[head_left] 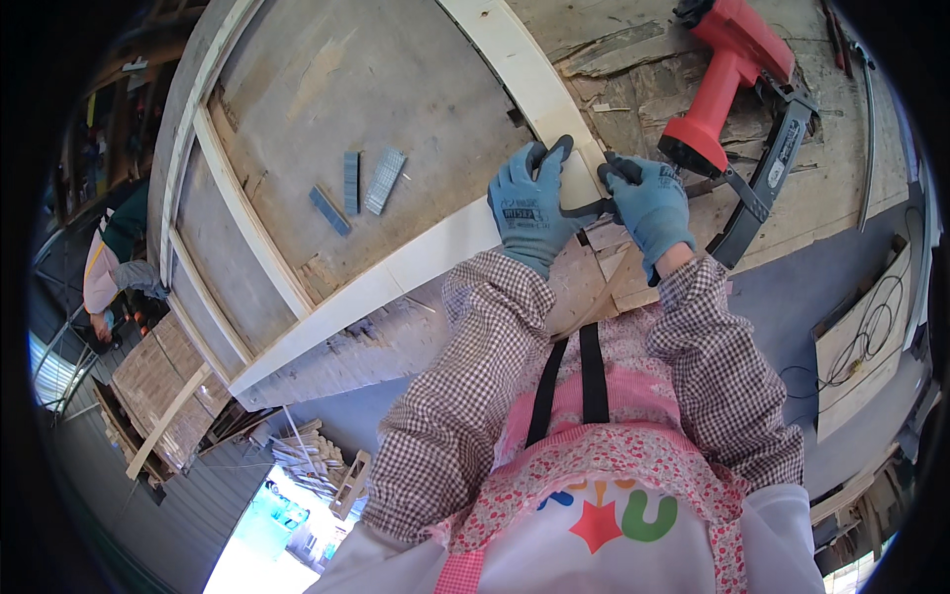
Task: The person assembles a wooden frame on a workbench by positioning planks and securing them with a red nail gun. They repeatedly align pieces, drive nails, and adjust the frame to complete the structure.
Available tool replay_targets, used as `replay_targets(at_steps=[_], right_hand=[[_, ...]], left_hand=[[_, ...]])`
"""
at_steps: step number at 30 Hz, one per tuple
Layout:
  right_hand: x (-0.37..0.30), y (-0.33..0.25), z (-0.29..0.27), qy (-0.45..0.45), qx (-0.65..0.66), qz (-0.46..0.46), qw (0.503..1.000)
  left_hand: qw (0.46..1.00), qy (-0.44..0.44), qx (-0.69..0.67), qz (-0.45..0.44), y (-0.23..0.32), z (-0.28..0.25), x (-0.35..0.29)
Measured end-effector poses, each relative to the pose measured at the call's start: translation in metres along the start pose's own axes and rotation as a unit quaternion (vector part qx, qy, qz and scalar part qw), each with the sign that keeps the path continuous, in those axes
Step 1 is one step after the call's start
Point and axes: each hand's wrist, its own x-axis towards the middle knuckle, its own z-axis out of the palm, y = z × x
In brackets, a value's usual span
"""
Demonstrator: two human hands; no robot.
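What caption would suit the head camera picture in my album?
Gloved left hand and right hand at the corner of a pale frame, red nail gun nearby.

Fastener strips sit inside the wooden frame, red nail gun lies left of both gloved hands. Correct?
Wrong side: in the head view the red nail gun lies to the right of the left gloved hand and right gloved hand. The fastener strips do sit inside the wooden frame.
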Motion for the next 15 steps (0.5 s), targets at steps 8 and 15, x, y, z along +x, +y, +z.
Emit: replay_targets(at_steps=[8,15], right_hand=[[0.004,0.012,0.004,0.018,0.001,-0.064,0.998],[-0.006,-0.003,-0.011,0.109,0.037,-0.245,0.963]], left_hand=[[0.999,-0.042,0.032,-0.003,0.001,-0.002,0.001],[0.999,-0.038,0.005,-0.017,-0.005,0.0,-0.002]])
